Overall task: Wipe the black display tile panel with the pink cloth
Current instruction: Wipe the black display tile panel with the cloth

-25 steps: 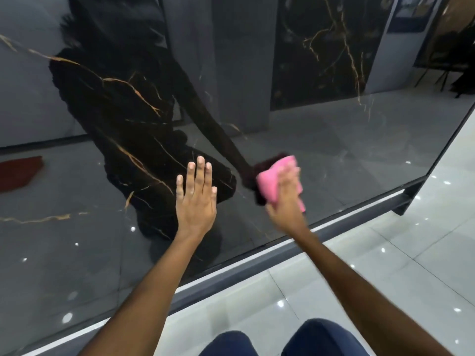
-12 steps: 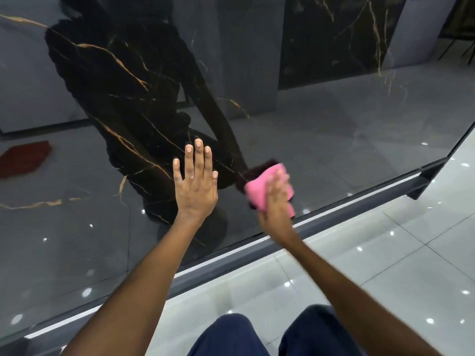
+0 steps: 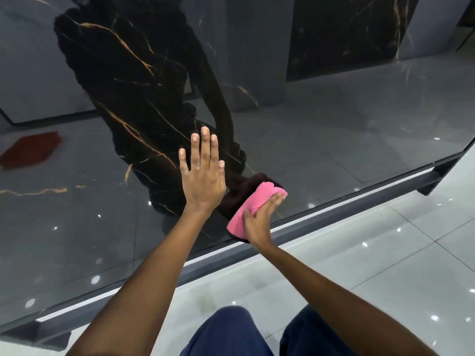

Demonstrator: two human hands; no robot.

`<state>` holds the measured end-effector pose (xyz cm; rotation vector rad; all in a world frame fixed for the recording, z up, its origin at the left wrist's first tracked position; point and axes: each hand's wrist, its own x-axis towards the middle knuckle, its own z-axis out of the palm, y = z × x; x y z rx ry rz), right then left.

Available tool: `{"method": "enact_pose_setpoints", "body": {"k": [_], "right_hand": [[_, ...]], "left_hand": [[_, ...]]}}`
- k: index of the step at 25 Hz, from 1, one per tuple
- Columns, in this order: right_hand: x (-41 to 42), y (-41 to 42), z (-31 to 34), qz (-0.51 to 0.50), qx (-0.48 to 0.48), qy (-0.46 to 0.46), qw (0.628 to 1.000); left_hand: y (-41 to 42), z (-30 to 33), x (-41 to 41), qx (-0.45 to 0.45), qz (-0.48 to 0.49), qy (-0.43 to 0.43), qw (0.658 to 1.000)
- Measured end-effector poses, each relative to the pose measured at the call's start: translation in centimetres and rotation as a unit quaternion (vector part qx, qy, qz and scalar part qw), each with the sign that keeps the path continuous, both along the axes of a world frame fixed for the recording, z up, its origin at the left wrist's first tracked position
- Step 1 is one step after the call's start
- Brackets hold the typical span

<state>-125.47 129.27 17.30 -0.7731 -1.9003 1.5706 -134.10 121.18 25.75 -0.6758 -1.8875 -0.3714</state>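
- You were in the middle of the wiping, as I judge it: the pink cloth [image 3: 253, 210] lay flat against the black display tile panel [image 3: 334, 140], low down and just above the panel's grey bottom rail [image 3: 347, 201].
- The patch under the cloth was a small part of the panel. The wide glossy face above it and out to both sides showed only reflections, so I could not tell which areas had already been cleaned and which had not.
- My estimate was that most of the face was left to cover, since the cloth sat near the bottom edge and the panel ran well past both arms.
- Your right hand [image 3: 258, 222] lay on top of the cloth with the fingers stretched forward over it and the thumb on its lower left corner. The grip was a flat press, not a fist.
- The cloth was bunched into a pad, with its upper end poking out past your fingertips and touching its own dark reflection.
- Your left hand [image 3: 203, 176] was spread wide, fingers straight and pointing up, palm toward the panel just left of the cloth. It held nothing and seemed to brace you against the tile.
- The two hands were near each other but not touching.
- Your knees in blue trousers [image 3: 226, 332] showed below, over the pale floor tiles [image 3: 385, 253].
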Motion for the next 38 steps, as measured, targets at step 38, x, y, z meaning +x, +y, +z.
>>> {"method": "enact_pose_setpoints", "body": {"k": [38], "right_hand": [[0.0, 10.1, 21.2, 0.012, 0.416, 0.099, 0.904]], "left_hand": [[7.5, 19.9, 1.5, 0.068, -0.077, 0.08, 0.992]]}}
